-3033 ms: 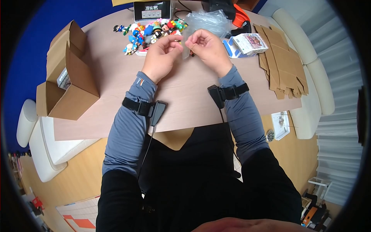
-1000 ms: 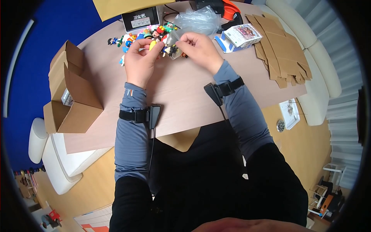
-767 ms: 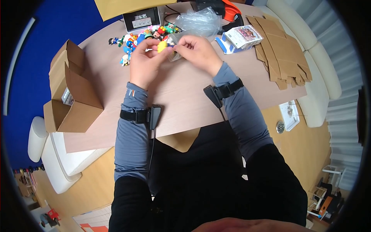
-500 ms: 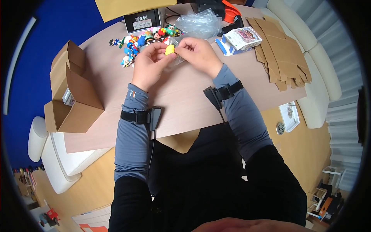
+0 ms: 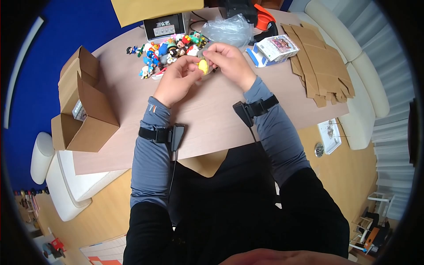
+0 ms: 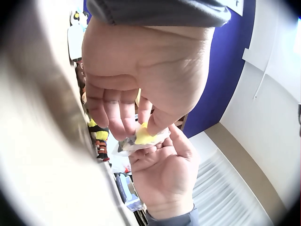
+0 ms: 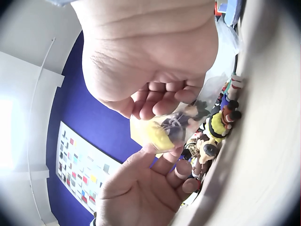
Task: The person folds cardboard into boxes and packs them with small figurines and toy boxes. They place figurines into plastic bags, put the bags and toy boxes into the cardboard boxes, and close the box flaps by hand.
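Note:
A small clear plastic bag [image 7: 189, 123] is held up between both hands over the table. Through its film show a yellow toy figure [image 7: 157, 135] and a dark-haired one [image 7: 178, 123]. My left hand [image 5: 175, 81] pinches the bag at the yellow figure between thumb and fingers. On the other side my right hand [image 5: 232, 62] pinches the bag's upper edge, its fingers curled in. Just behind the hands lies a pile of colourful toy figures [image 5: 164, 49], partly hidden by the left hand.
An open cardboard box [image 5: 95, 112] stands at the left of the table. Crumpled clear plastic [image 5: 229, 31] lies at the back, beside a blue-and-white box [image 5: 276, 49]. Flattened cardboard [image 5: 316, 66] lies at the right, and a small screen device [image 5: 164, 27] stands behind the toys.
Three seconds ago the hands held up a flat-looking bag. The left hand then brought the yellow figure to it, and now the figure is inside. The left hand has shifted right.

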`<state>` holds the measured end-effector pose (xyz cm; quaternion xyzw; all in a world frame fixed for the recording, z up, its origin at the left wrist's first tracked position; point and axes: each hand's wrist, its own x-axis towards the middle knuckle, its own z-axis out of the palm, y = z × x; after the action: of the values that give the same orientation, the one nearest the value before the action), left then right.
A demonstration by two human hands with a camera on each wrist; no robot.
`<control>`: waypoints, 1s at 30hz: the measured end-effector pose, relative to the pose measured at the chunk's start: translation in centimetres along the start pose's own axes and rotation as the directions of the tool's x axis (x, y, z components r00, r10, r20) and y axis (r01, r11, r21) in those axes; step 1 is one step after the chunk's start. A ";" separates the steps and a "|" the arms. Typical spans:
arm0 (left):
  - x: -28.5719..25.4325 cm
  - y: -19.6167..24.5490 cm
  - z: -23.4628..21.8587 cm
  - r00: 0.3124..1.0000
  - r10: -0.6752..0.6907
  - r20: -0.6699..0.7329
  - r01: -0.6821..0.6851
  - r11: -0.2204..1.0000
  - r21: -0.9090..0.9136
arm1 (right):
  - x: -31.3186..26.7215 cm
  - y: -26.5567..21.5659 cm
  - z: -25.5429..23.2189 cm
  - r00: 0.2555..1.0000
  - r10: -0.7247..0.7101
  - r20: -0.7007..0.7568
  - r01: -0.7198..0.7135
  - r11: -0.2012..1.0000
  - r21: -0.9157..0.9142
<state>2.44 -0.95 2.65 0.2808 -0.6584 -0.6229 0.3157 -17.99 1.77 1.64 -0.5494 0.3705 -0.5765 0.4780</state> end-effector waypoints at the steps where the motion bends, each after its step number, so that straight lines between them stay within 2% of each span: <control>1: 0.1 -0.2 -0.1 1.000 0.001 0.000 -0.001 1.000 0.000 | 0.1 0.1 -0.1 1.000 0.000 0.000 0.000 1.000 -0.001; 3: 0.3 -1.0 -0.3 1.000 -0.014 0.014 0.015 0.998 -0.058 | 0.1 0.3 -0.2 1.000 -0.012 0.020 0.012 1.000 -0.004; 7: 0.4 -1.4 -0.6 0.999 -0.032 0.042 0.032 0.999 -0.011 | 0.0 0.0 0.1 0.999 0.030 0.013 -0.030 1.000 -0.007; 10: 0.7 -1.5 -0.7 1.000 0.019 -0.008 -0.019 0.998 -0.057 | 0.2 0.7 0.1 0.999 -0.037 -0.014 0.036 0.999 -0.033; 12: 0.7 -1.2 -0.7 0.991 0.074 -0.109 -0.082 0.994 -0.069 | -0.1 0.4 0.4 0.999 0.038 -0.013 -0.039 0.992 -0.122; 19: 0.6 -0.3 -0.8 0.964 0.193 -0.181 -0.228 0.954 -0.195 | -0.4 -0.2 -0.1 0.988 0.107 0.113 -0.074 0.961 -0.265; 21: 0.5 -0.1 -0.6 0.955 0.234 -0.184 -0.272 0.938 -0.217 | -0.5 -0.6 0.0 0.999 0.013 0.044 -0.006 0.988 -0.151; 22: 0.4 0.1 -0.6 0.955 0.235 -0.183 -0.272 0.938 -0.216 | -0.5 -0.9 0.0 0.999 0.012 0.043 -0.005 0.989 -0.151; 24: 0.3 0.2 -0.6 0.939 0.269 -0.216 -0.314 0.925 -0.213 | -0.5 -1.9 -0.4 0.994 -0.064 -0.089 0.065 0.998 0.014; 28: 0.3 0.2 -0.7 0.939 0.265 -0.218 -0.309 0.929 -0.202 | -0.9 -3.2 -1.1 0.986 -0.016 -0.168 0.020 0.999 0.026; 30: 0.5 -0.2 -0.9 0.941 0.226 -0.252 -0.262 0.958 -0.119 | -1.0 -3.5 -1.1 0.966 -0.033 -0.257 0.040 0.999 0.023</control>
<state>2.78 -1.96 2.55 0.2441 -0.5972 -0.5889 0.4868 -19.63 3.52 4.56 -0.4702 0.4109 -0.6565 0.4232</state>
